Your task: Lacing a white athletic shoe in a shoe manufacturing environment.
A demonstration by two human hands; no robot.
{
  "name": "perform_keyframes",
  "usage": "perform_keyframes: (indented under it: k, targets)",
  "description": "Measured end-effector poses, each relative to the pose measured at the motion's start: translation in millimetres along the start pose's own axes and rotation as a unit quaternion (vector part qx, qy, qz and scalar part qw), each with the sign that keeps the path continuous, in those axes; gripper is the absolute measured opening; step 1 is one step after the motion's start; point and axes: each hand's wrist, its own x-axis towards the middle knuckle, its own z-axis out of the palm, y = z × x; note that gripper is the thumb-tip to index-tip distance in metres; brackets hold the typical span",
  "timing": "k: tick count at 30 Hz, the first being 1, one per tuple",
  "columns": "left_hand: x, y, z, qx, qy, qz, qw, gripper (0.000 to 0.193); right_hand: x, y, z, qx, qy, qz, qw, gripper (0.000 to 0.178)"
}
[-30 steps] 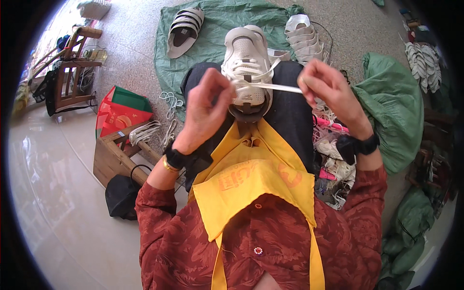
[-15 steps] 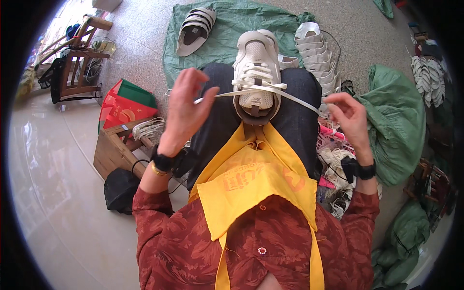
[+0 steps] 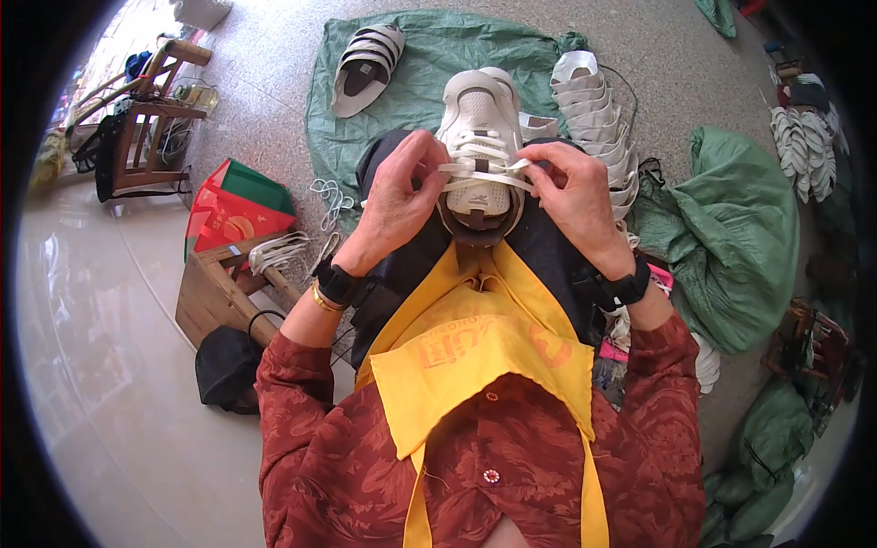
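A white sneaker point(image 3: 482, 119) rests between my knees, its opening toward me. White shoelace point(image 3: 484, 180) crosses over its tongue. At the shoe's left side, my left hand point(image 3: 406, 187) is closed, thumb and fingertips pinching the lace near the eyelets. My right hand point(image 3: 575, 187) pinches a white lace end at the shoe's right side, thumb against forefinger. Both hands sit close to the laced area. A yellow apron point(image 3: 466, 365) covers my lap below the shoe.
A green sheet point(image 3: 429, 55) lies ahead, with a white strapped shoe upper point(image 3: 367, 68) on it. Stacked white shoe parts point(image 3: 589, 110) and a green sack point(image 3: 731, 237) are on the right. A wooden stool point(image 3: 219, 297) with laces stands left.
Both hands have come inward to the shoe from out at the sides, where they held the lace ends stretched apart. Now they grip the lace close to the tongue.
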Motion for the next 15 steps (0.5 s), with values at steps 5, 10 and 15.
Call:
perform_keyframes:
  k: [5,10,15]
  targets:
    - [4,5,-6,-0.051,-0.030,-0.076,0.995,0.008,8,2,-7,0.200,-0.077,0.170,0.962,0.017]
    - [15,16,-15,0.190,-0.027,0.111,0.975,0.015,17,12,-3,0.183,-0.101,0.095,0.973,0.013]
    - [21,28,-18,0.310,-0.026,0.137,0.940,0.019,26,7,-7,0.078,-0.139,0.063,0.985,0.012]
